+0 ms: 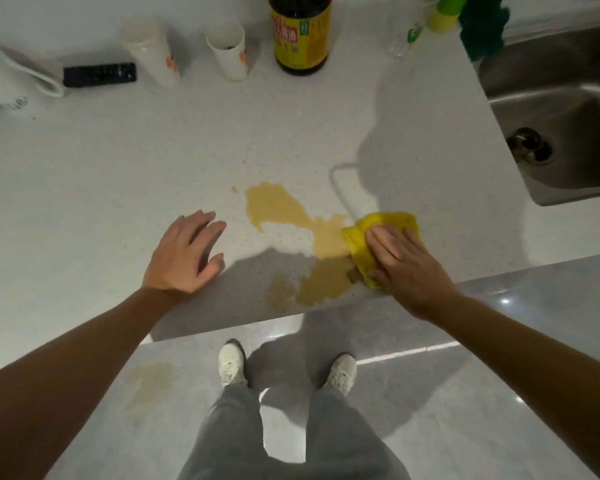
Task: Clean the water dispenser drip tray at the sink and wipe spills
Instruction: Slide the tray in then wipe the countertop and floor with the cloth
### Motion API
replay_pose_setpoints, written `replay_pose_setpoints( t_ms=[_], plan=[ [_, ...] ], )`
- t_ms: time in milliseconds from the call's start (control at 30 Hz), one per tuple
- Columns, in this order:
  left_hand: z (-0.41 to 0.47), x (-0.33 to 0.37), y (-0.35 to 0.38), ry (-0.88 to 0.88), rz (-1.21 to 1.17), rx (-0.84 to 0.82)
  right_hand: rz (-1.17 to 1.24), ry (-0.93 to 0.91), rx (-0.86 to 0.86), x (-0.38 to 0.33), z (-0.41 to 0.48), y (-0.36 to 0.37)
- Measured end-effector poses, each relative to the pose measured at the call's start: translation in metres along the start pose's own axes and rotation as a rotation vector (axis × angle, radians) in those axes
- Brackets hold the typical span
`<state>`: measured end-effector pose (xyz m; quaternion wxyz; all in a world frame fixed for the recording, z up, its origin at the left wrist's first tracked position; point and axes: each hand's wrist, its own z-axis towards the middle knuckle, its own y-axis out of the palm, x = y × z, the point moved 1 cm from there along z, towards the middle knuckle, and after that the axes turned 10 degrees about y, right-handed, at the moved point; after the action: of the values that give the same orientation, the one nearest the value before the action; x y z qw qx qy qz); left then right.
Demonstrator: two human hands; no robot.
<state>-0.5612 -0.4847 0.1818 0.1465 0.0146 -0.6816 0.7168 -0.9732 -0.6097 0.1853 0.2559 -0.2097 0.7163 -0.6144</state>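
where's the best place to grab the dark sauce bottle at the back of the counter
Probably take the dark sauce bottle round its labelled middle, from the front. It stands upright; a paper cup stands left of it and a clear bottle right of it, so the front looks freest.

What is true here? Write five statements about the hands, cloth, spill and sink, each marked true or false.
1. The right hand presses a yellow cloth onto the counter. True.
2. The left hand holds a cup. False: it rests open on the counter, holding nothing.
3. A brown spill lies between the hands. True.
4. The sink is on the person's left. False: it is on the right.
5. The floor is dry. False: a brownish puddle lies there.
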Motion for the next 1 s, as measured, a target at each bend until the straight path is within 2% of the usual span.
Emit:
replay_pose_setpoints(
  t_ms=[67,200,367,467,567,633,733,800,867,1000],
  plan=[
    [-0.001,0.001,0.001,0.006,0.003,0.01,-0.008,0.085,-0.085,-0.005,0.002,0.002],
    [-0.002,-0.004,0.002,-0.01,-0.014,-0.023,-0.043,0.176,-0.146,-0.023,0.0,0.004],
    [-0.006,-0.006,0.006,-0.014,-0.048,0.014,-0.027,0.275,-0.186,-0.088,-0.021,0.013],
    [-0.008,-0.01,0.006,-0.053,-0.108,0.03,0.027,0.421,-0.183,-0.154,-0.017,0.023],
    [-0.013,-0.016,0.001,-0.104,-0.128,0.079,0.076,0.654,-0.203,-0.209,0.006,0.031],
    [-0.023,-0.028,-0.004,-0.123,-0.067,0.073,0.122,0.79,-0.177,-0.221,0.023,0.031],
    [-0.05,-0.061,-0.007,-0.154,0.073,-0.061,0.167,0.888,-0.112,-0.211,0.045,0.027],
    [-0.061,-0.077,-0.008,-0.213,0.05,-0.098,0.174,0.88,-0.062,-0.193,0.065,0.024],
    [-0.06,-0.081,-0.007,-0.238,0.036,-0.114,0.127,0.809,-0.082,-0.17,0.087,0.021],
    [-0.059,-0.078,-0.001,-0.19,0.083,-0.022,0.01,0.472,-0.107,-0.128,0.134,0.006]
  ],
)
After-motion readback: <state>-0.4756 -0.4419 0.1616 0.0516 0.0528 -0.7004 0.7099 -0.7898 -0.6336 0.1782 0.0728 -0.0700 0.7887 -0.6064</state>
